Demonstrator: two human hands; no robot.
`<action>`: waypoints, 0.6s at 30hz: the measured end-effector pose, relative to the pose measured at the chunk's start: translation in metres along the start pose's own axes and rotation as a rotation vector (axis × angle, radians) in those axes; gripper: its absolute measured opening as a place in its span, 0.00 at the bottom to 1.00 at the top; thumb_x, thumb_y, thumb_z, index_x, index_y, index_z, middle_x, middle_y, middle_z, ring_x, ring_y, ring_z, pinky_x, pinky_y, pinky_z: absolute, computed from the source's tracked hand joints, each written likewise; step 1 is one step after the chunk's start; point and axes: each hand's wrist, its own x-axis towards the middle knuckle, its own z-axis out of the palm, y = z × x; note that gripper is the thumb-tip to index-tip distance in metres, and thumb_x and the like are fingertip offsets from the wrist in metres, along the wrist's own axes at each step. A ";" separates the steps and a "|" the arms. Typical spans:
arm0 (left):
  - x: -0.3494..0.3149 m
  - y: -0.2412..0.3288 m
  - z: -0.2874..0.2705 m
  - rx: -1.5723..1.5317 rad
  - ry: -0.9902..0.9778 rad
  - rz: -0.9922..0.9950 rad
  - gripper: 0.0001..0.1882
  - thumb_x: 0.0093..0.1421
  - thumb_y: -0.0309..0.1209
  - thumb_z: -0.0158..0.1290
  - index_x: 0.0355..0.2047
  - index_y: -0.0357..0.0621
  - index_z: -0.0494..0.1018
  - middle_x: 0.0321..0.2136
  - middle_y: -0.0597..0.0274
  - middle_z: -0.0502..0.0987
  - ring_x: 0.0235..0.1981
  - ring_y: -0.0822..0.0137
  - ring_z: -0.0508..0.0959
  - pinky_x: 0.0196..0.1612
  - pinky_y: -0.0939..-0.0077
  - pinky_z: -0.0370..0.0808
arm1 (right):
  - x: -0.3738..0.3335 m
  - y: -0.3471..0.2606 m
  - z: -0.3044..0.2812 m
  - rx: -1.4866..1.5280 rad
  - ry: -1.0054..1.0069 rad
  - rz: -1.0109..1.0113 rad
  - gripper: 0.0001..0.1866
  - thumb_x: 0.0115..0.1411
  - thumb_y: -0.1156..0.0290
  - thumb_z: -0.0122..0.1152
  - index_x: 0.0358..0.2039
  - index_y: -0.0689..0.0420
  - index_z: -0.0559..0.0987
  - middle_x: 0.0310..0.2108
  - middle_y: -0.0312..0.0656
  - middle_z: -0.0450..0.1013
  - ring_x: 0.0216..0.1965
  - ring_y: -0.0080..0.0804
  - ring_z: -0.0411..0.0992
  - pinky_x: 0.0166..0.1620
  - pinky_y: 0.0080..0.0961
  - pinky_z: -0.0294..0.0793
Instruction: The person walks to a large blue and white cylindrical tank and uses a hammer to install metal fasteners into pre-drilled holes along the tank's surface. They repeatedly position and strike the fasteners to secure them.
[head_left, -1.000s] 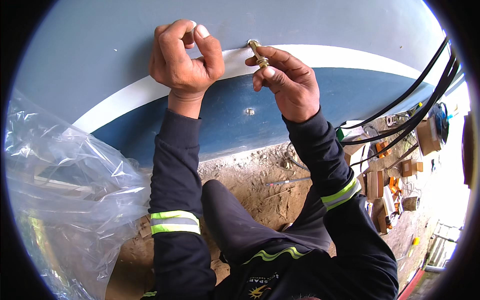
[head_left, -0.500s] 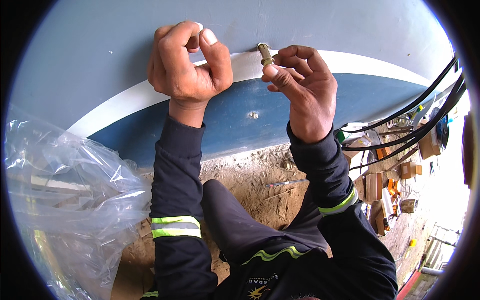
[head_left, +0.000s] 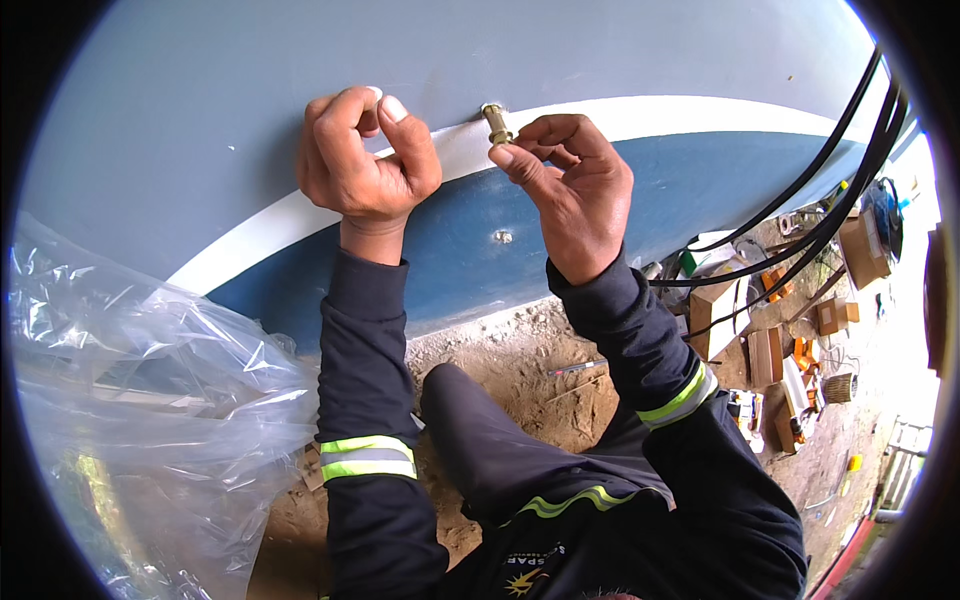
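A yellowish metal expansion anchor bolt (head_left: 496, 123) points at the wall (head_left: 600, 60), its far end at a chipped hole at the upper edge of the white stripe. How deep it sits I cannot tell. My right hand (head_left: 577, 190) pinches the bolt's near end between thumb and fingertips. To the left, my left hand (head_left: 365, 160) is raised in front of the wall, its fingers curled and thumb near the index fingertip. Whatever it may hold is hidden. Lower down, in the blue band, is a second chipped spot (head_left: 503, 237) with pale material in it.
Clear plastic sheeting (head_left: 150, 400) hangs at the left. Black cables (head_left: 810, 240) sweep down the right side. Several cardboard boxes (head_left: 765, 357) and loose items lie on the dirt floor at the right. A thin rod or pen-like stick (head_left: 577, 367) rests near my knees.
The view has shifted slightly, so the wall and floor sit differently in it. My right hand still pinches the anchor bolt at the hole, and my left hand stays curled.
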 end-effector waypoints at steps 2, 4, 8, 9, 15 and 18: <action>0.001 0.001 0.000 0.003 -0.003 0.002 0.06 0.60 0.22 0.54 0.38 0.37 0.72 0.25 0.63 0.73 0.15 0.76 0.68 0.17 0.83 0.61 | 0.000 0.003 -0.001 -0.046 -0.002 -0.055 0.16 0.58 0.69 0.79 0.38 0.63 0.79 0.34 0.39 0.79 0.36 0.22 0.78 0.37 0.22 0.82; 0.003 0.002 0.001 0.006 0.006 -0.002 0.06 0.60 0.22 0.54 0.38 0.38 0.72 0.24 0.64 0.72 0.15 0.76 0.68 0.18 0.83 0.62 | -0.002 0.005 -0.002 -0.077 0.015 -0.061 0.16 0.57 0.68 0.79 0.38 0.63 0.80 0.35 0.39 0.79 0.36 0.22 0.78 0.37 0.22 0.82; 0.005 0.005 -0.001 0.024 -0.011 -0.012 0.05 0.60 0.24 0.54 0.37 0.38 0.72 0.24 0.64 0.72 0.15 0.75 0.68 0.18 0.82 0.62 | -0.006 0.005 -0.003 -0.197 0.048 -0.358 0.18 0.53 0.71 0.81 0.39 0.62 0.81 0.35 0.41 0.80 0.32 0.24 0.80 0.36 0.22 0.82; 0.006 0.006 -0.002 0.037 -0.022 -0.007 0.06 0.59 0.24 0.54 0.37 0.38 0.72 0.24 0.64 0.72 0.16 0.73 0.68 0.18 0.81 0.63 | -0.008 0.005 -0.002 -0.255 0.089 -0.450 0.16 0.50 0.76 0.80 0.39 0.61 0.82 0.35 0.42 0.79 0.30 0.28 0.80 0.33 0.23 0.80; 0.009 0.010 -0.004 0.054 -0.045 -0.008 0.07 0.56 0.24 0.54 0.36 0.39 0.72 0.23 0.63 0.72 0.17 0.71 0.69 0.18 0.79 0.65 | -0.012 0.001 0.007 -0.467 0.212 -0.684 0.14 0.48 0.84 0.75 0.36 0.59 0.83 0.33 0.42 0.78 0.27 0.33 0.78 0.28 0.26 0.77; 0.010 0.012 -0.005 0.064 -0.048 -0.017 0.07 0.57 0.24 0.54 0.36 0.39 0.72 0.23 0.63 0.72 0.17 0.70 0.69 0.18 0.78 0.65 | -0.009 0.002 0.009 -0.467 0.253 -0.710 0.13 0.48 0.84 0.74 0.35 0.60 0.82 0.33 0.41 0.78 0.27 0.33 0.78 0.28 0.26 0.77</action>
